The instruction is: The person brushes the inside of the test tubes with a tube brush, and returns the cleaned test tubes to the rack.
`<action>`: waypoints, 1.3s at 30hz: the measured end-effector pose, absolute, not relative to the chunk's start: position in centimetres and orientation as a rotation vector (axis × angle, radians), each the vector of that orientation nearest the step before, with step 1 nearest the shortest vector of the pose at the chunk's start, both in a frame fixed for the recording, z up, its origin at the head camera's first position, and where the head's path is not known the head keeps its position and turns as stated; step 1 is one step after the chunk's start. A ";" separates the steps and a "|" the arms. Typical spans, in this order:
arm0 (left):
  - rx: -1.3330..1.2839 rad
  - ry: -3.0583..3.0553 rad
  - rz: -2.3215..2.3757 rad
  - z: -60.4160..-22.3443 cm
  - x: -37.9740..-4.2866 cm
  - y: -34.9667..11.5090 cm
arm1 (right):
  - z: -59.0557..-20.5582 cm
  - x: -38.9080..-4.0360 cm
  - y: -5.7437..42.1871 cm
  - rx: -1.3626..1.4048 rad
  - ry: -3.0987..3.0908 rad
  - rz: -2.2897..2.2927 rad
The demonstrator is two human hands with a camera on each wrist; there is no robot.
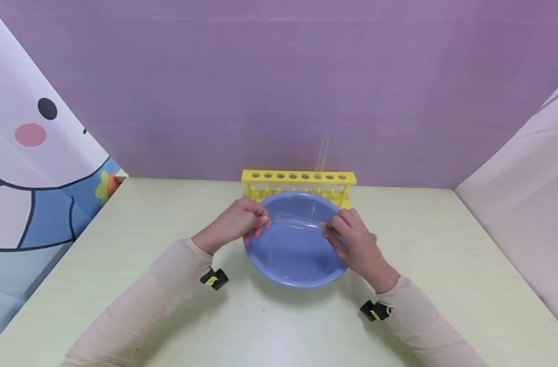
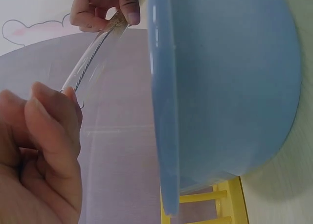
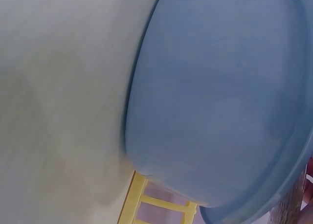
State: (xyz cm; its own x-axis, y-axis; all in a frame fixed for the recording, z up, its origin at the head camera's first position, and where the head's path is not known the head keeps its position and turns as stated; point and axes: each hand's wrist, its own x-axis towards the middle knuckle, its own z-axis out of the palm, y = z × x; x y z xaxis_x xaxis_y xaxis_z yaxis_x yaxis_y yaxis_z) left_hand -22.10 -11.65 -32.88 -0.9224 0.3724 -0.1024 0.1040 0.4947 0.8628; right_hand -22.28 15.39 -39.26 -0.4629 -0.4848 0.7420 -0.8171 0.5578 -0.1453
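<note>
Over the blue basin (image 1: 297,255), a clear glass test tube (image 1: 301,220) lies nearly level between my two hands. Inside it runs the twisted dark wire of a test tube brush (image 2: 90,60), with brown bristles (image 2: 117,24) at the right-hand end. My right hand (image 1: 356,244) grips the tube around that bristle end. My left hand (image 1: 242,221) pinches the brush's wire handle close to the tube's other end; a small wire hook shows beside its fingers in the left wrist view. The right wrist view catches only part of the right hand at its lower right edge.
Behind the basin stands a yellow test tube rack (image 1: 299,177) with a row of holes. One clear test tube (image 1: 322,155) stands upright in it, right of centre. The pale table (image 1: 168,204) meets a purple backdrop at its far edge, with a printed cartoon cloth (image 1: 35,168) on the left.
</note>
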 end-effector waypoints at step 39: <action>0.536 2.482 1.326 -32.8 -22.1 -12.3 | -39.1 -22.3 15.5 1.000 -2.129 0.639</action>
State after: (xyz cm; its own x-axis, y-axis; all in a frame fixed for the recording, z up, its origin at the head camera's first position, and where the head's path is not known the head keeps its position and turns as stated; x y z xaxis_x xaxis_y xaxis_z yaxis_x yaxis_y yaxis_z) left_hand -22.09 -12.25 -32.80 -0.8932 0.4447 -0.0669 0.1916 0.5109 0.8380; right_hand -22.27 15.55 -39.09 -0.4658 -0.4617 0.7549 -0.8012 0.5823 -0.1382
